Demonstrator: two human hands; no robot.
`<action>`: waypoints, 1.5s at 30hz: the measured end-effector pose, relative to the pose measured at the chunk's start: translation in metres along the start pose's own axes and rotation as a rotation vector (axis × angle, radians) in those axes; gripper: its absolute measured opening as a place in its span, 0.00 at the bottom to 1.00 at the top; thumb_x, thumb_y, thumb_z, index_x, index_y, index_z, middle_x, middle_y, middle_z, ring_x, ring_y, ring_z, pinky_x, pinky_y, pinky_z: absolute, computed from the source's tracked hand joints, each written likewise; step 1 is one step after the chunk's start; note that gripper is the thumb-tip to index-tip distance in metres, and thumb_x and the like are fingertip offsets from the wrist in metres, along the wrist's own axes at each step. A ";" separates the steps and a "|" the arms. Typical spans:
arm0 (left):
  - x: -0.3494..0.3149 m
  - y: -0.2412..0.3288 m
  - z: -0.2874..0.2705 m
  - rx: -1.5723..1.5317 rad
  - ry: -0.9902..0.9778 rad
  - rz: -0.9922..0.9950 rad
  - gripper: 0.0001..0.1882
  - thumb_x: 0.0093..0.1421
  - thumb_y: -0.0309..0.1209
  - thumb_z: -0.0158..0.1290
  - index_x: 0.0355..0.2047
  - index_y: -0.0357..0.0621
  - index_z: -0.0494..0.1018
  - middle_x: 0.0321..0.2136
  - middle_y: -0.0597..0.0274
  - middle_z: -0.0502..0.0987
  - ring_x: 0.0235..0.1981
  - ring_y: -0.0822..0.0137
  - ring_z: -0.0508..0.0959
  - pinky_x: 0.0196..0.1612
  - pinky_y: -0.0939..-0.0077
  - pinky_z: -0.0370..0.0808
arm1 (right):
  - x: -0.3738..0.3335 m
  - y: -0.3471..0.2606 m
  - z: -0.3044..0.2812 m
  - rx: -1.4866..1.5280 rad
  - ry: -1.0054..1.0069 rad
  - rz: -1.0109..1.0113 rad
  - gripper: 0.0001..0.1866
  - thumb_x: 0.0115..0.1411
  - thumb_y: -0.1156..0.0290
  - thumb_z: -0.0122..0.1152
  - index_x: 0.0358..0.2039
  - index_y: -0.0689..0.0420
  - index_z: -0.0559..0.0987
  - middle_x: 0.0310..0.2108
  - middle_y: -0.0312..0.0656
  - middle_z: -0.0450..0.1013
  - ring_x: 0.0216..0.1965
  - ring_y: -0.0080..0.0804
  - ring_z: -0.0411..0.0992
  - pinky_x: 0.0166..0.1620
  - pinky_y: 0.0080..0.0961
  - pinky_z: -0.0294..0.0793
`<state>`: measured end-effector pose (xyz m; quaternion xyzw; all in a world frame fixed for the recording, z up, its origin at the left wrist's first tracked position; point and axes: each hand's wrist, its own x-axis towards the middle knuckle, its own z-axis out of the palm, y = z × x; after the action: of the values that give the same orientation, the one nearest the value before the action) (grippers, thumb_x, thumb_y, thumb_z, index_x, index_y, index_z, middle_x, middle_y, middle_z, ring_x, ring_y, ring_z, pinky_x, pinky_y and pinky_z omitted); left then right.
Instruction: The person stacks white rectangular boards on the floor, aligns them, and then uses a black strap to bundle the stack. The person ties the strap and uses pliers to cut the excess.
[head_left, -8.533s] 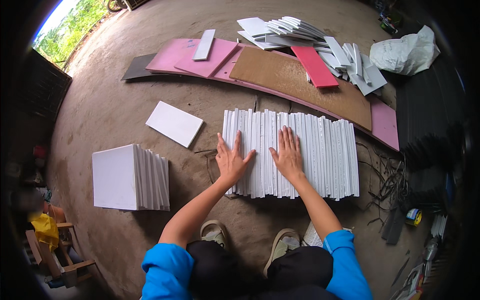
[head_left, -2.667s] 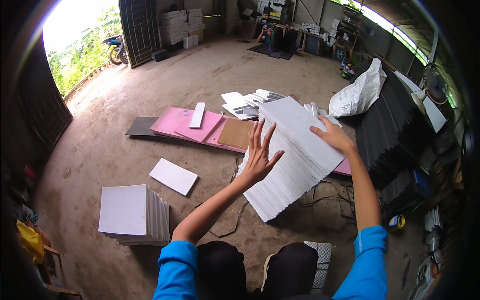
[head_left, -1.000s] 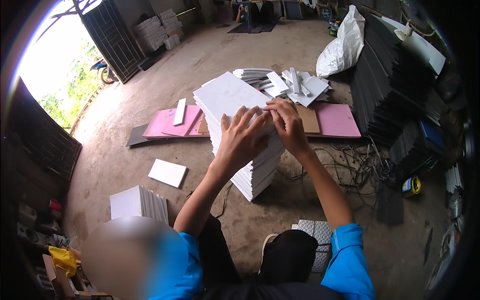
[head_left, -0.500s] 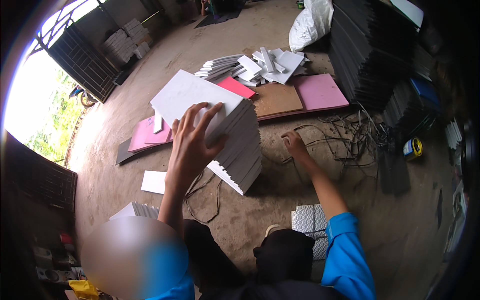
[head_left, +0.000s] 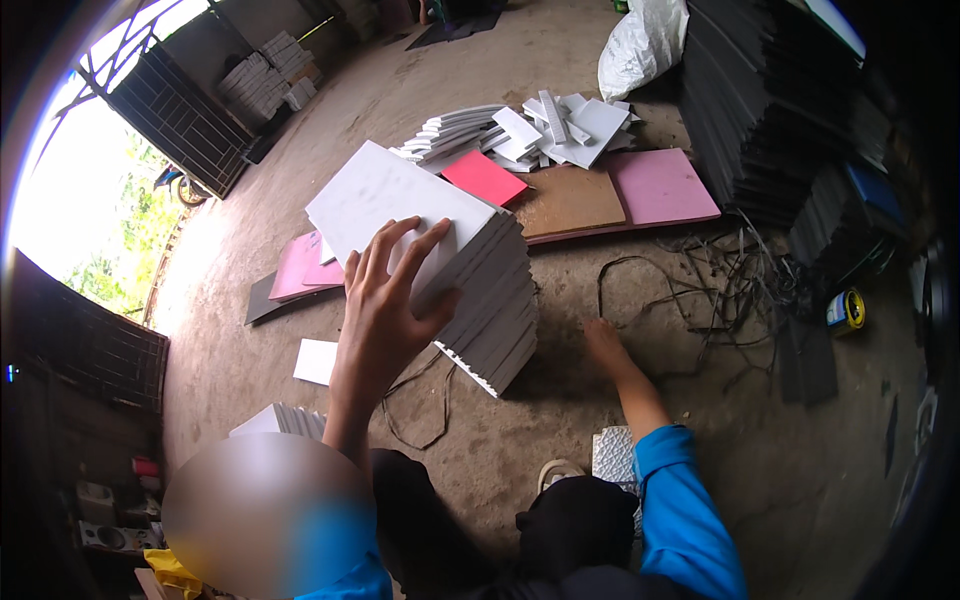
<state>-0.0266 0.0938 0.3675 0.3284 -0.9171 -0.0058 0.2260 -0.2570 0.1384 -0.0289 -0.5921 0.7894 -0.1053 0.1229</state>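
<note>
A tall stack of white foam boards (head_left: pixel 400 190) stands on the floor in front of me, its layered side (head_left: pixel 490 310) facing right. My left hand (head_left: pixel 395 285) lies on its top, fingers spread, the thumb down near the edge. To the right of the stack, low over the floor, is my right hand (head_left: pixel 608 350). Its fingers are bent and partly blurred, closed on a thin black strap (head_left: pixel 601 290) that runs up from it. Another black strap (head_left: pixel 440 420) loops on the floor at the stack's base.
Behind the stack lie pink (head_left: pixel 665 185), brown (head_left: pixel 570 200) and red (head_left: pixel 485 178) sheets, with loose white pieces (head_left: pixel 590 130) beyond. Tangled straps (head_left: pixel 735 290) spread right, near a yellow-rimmed can (head_left: pixel 847 310) and tall dark stacked sheets (head_left: pixel 740 110). A bundled textured white block (head_left: pixel 612 455) lies by my foot.
My right hand has moved down and slightly right, toward me, with the strap trailing from it. My left hand stays on the white stack. The whole view has shifted a little.
</note>
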 end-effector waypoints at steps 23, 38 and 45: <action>0.042 -0.077 -0.008 -0.347 0.058 -0.092 0.23 0.55 0.43 0.51 0.47 0.41 0.70 0.48 0.46 0.66 0.40 0.56 0.75 0.47 0.68 0.69 | 0.107 -0.207 -0.411 0.192 0.091 -0.110 0.18 0.52 0.60 0.56 0.22 0.66 0.74 0.17 0.48 0.70 0.18 0.36 0.70 0.25 0.32 0.70; 0.016 -0.109 0.060 -0.485 0.818 0.160 0.08 0.51 0.27 0.46 0.32 0.41 0.69 0.34 0.53 0.66 0.41 0.54 0.66 0.49 0.59 0.57 | 0.056 -0.283 -0.335 -0.167 0.402 -0.253 0.19 0.56 0.61 0.50 0.34 0.67 0.70 0.28 0.54 0.74 0.34 0.47 0.74 0.36 0.38 0.75; 0.028 -0.094 0.071 -0.518 0.817 0.023 0.14 0.52 0.27 0.44 0.39 0.39 0.60 0.38 0.53 0.64 0.44 0.56 0.62 0.52 0.62 0.51 | 0.058 -0.286 -0.327 -0.239 0.393 -0.253 0.19 0.57 0.61 0.50 0.35 0.68 0.68 0.30 0.54 0.73 0.34 0.47 0.74 0.36 0.37 0.75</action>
<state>-0.0185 -0.0067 0.3000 0.2264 -0.7253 -0.1021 0.6421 -0.1164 0.0106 0.3666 -0.6646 0.7246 -0.1390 -0.1177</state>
